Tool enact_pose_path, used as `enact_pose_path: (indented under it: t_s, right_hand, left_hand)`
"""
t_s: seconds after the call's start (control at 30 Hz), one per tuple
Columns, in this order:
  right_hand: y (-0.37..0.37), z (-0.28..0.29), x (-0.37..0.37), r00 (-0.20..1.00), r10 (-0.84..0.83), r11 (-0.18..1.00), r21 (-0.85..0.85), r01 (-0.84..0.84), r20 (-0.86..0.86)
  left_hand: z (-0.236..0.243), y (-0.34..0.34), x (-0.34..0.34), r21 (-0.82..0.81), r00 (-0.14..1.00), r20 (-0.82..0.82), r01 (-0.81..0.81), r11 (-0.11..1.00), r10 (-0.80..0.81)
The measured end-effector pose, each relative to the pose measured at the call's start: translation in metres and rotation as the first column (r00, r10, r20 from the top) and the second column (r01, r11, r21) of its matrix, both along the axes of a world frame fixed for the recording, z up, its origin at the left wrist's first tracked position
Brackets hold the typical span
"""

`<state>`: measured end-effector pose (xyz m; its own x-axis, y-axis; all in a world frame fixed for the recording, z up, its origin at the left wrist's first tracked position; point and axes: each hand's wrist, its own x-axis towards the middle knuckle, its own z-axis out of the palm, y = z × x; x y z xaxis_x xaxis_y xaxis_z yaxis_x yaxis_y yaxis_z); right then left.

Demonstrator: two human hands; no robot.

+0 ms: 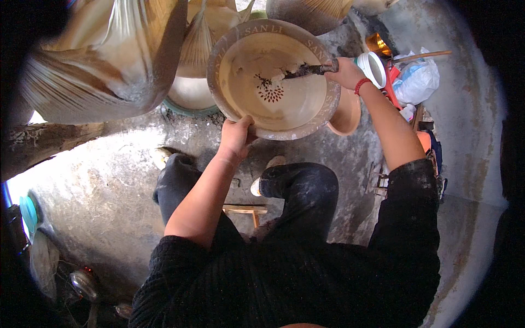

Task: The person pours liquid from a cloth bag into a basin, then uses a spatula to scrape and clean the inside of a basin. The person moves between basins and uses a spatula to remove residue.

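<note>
Apparently stiff but broad: a basin between two hands

Likely hard-walled and fairly light for its width, the basin would still tip easily if held at one edge; its damp-looking pale coating could make it slippery. The rim seems the best hold, with opposite sides steadier than one. It sits beyond the knees, over the floor; whether anything props it underneath is unclear.

The left hand is closed on the near-left rim, thumb over the lip, other fingers largely hidden. The right hand wraps its fingers round the end of a dark scraper, whose blade reaches inside toward a pale clump. Just past the basin's right edge shows a tan bowl; a cloth bundle hangs at upper left.
</note>
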<state>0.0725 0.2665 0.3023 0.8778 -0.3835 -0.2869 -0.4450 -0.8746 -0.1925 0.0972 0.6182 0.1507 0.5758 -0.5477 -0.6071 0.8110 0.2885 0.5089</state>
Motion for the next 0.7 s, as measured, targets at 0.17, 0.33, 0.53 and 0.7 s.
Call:
enact_pose_path:
  t_s: [0.17, 0.33, 0.53, 0.7]
  right_hand:
    - [-0.009, -0.012, 0.024, 0.995, 0.095, 0.995, -0.015, -0.095, 0.017]
    - [0.037, -0.008, 0.066, 0.971, 0.240, 0.949, -0.208, -0.239, -0.018]
    - [0.122, 0.037, 0.079, 0.721, 0.635, 0.520, -0.535, -0.665, -0.279]
    - [0.144, 0.056, 0.064, 0.713, 0.591, 0.454, -0.575, -0.680, -0.377]
  left_hand:
    - [0.000, 0.002, 0.005, 0.003, 1.000, -0.010, 0.023, 1.000, -0.023]
    - [-0.005, 0.005, 0.006, -0.030, 0.998, -0.035, 0.044, 0.999, -0.045]
    - [-0.002, -0.001, 0.005, 0.023, 0.999, -0.025, 0.035, 0.999, -0.034]
    - [0.001, 0.000, 0.008, -0.007, 0.997, -0.053, 0.050, 0.999, -0.050]
